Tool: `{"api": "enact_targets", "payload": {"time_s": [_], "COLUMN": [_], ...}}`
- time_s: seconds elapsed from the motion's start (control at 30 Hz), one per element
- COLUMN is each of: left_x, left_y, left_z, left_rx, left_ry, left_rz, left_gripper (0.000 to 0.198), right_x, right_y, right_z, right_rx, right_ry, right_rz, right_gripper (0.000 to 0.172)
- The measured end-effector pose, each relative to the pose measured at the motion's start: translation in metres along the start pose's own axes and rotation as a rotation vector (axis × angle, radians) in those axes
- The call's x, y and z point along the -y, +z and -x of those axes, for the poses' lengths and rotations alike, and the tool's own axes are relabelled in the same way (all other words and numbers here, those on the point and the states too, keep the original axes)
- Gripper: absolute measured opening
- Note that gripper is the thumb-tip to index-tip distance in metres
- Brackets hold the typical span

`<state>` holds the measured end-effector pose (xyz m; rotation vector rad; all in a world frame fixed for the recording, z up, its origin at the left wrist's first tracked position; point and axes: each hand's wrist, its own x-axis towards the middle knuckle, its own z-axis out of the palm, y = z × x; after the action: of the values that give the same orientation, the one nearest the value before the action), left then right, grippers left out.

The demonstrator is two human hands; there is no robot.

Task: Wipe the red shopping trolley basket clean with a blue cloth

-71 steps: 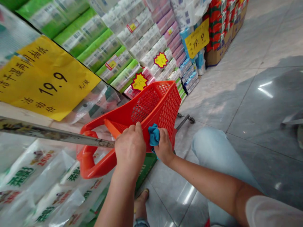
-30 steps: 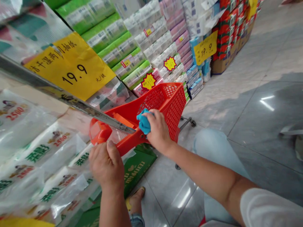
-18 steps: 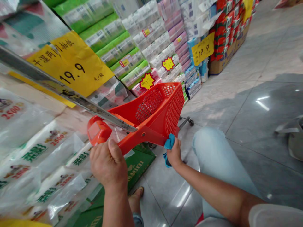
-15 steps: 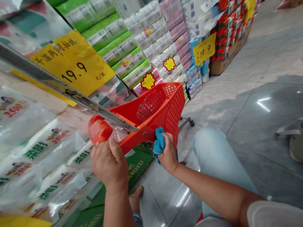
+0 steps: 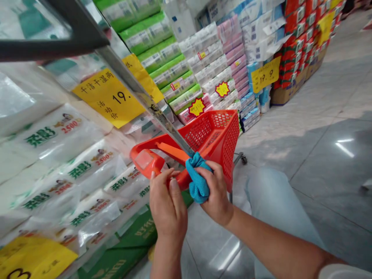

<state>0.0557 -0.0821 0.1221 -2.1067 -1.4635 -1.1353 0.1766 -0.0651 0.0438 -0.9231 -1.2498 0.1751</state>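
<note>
Closed around the bunched blue cloth [image 5: 199,181], the right hand [image 5: 217,193] is now at the handle [image 5: 147,161] of the red cart [image 5: 231,143], no longer along its lower side, while the left hand [image 5: 168,207] beside is loosened, half open, so the work seems shifted there.

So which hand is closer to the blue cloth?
The right. The right hand is holding the blue cloth. The left hand is apart from it, to the cloth's left, at the cart's red handle.
</note>
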Motion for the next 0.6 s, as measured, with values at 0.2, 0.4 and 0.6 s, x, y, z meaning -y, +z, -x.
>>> {"api": "enact_targets", "payload": {"time_s": [0.2, 0.4, 0.6], "left_x": [0.031, 0.046, 0.05], "left_y": [0.001, 0.003, -0.011], "left_z": [0.012, 0.021, 0.018], "left_rx": [0.019, 0.025, 0.096], "left_ry": [0.065, 0.052, 0.15], "left_rz": [0.069, 0.134, 0.09], "left_gripper": [0.043, 0.041, 0.043], "right_x": [0.014, 0.048, 0.04], "right_y": [-0.016, -0.019, -0.019], "right_z": [-0.008, -0.015, -0.013], "right_rx": [0.015, 0.262, 0.21], "right_ry": [0.029, -0.153, -0.101], "right_rz": [0.045, 0.073, 0.085], "right_gripper": [0.045, 0.042, 0.045]}}
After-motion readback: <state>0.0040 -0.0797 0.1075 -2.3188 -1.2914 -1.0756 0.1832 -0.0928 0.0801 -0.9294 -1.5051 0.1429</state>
